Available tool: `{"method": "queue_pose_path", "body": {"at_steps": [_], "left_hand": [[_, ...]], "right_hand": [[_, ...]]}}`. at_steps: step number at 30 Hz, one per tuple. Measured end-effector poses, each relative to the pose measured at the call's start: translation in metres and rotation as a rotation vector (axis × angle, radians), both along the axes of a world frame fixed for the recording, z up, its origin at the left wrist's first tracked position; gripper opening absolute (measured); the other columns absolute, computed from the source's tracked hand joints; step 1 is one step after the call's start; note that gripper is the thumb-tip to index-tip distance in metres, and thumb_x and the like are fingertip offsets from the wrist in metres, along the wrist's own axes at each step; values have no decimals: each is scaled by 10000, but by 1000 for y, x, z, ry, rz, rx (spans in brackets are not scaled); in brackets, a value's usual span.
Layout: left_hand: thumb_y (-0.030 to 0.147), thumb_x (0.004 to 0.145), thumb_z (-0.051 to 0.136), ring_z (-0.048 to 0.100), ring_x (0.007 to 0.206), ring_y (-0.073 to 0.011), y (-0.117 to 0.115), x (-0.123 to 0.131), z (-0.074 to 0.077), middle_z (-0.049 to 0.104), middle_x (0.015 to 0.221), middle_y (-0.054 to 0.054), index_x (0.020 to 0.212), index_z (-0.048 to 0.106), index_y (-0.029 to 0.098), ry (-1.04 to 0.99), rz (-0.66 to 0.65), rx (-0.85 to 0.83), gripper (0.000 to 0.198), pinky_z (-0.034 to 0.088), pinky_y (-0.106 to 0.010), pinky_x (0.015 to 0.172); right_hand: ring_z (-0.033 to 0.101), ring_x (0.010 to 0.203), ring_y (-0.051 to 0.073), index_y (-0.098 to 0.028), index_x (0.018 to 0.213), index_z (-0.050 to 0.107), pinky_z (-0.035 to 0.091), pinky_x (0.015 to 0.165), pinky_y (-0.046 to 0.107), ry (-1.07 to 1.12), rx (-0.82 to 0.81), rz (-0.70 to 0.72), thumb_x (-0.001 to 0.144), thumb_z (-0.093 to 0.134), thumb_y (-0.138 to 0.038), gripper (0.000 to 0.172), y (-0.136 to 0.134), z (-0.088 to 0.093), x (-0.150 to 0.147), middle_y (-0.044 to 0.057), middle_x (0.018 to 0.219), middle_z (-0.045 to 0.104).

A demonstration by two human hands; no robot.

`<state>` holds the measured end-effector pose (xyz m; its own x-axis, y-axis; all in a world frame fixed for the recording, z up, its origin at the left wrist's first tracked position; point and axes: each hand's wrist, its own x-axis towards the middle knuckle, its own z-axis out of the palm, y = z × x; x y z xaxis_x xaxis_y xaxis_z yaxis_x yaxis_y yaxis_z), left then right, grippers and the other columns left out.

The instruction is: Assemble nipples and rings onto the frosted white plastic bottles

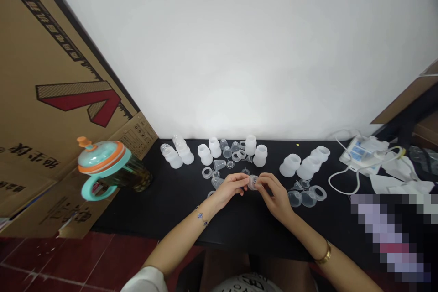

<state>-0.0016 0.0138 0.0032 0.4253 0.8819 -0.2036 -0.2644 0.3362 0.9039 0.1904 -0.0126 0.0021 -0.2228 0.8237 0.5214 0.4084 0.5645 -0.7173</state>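
Above the black table, both hands meet at a small translucent bottle ring (pixel 252 182), which seems to have a nipple in it. My left hand (pixel 233 187) pinches its left side. On the other side, the fingers of my right hand (pixel 273 193) are closed at its rim. Just behind are loose collar rings (pixel 241 154), transparent domed caps (pixel 227 151) and small nipples. Open white baby bottles (pixel 204 154) stand farther back. Right of my right hand lie more caps (pixel 308 198) and a ring (pixel 318 193), with several bottles (pixel 290 165) behind them.
Two capped bottles (pixel 171 156) stand at the back left. A teal-lidded jug (pixel 112 164) is at the left, before a large cardboard box (pixel 61 100). White cables (pixel 345 182) and a power strip (pixel 362 153) lie at the right. A white wall (pixel 239 54) rises behind the table (pixel 164 214).
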Motion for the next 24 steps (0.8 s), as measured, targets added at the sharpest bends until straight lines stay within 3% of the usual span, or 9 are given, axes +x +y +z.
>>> {"method": "queue_pose_path", "body": {"at_steps": [18, 21, 24], "left_hand": [[487, 728, 796, 543, 676, -117, -2, 1, 6, 590, 748, -33, 867, 718, 122, 31, -46, 19, 399, 411, -207, 551], [495, 748, 778, 550, 665, -119, -2, 1, 4, 589, 739, -30, 872, 707, 124, 35, -62, 10, 397, 421, -208, 543], [501, 775, 753, 542, 643, -108, -2, 0, 1, 585, 732, -22, 846, 693, 127, 28, -33, 15, 385, 420, -209, 538]], "right_hand": [[582, 687, 164, -220, 849, 587, 506, 568, 268, 82, -10, -7, 943, 577, -272, 108, 1, -1, -2, 56, 894, 603], [570, 659, 159, -221, 903, 617, 505, 550, 261, 91, -42, 11, 921, 617, -280, 62, 2, -1, -1, 42, 862, 608], [576, 636, 156, -221, 1012, 678, 511, 543, 264, 48, -68, 73, 910, 653, -303, 133, 3, -1, 0, 38, 845, 618]]}}
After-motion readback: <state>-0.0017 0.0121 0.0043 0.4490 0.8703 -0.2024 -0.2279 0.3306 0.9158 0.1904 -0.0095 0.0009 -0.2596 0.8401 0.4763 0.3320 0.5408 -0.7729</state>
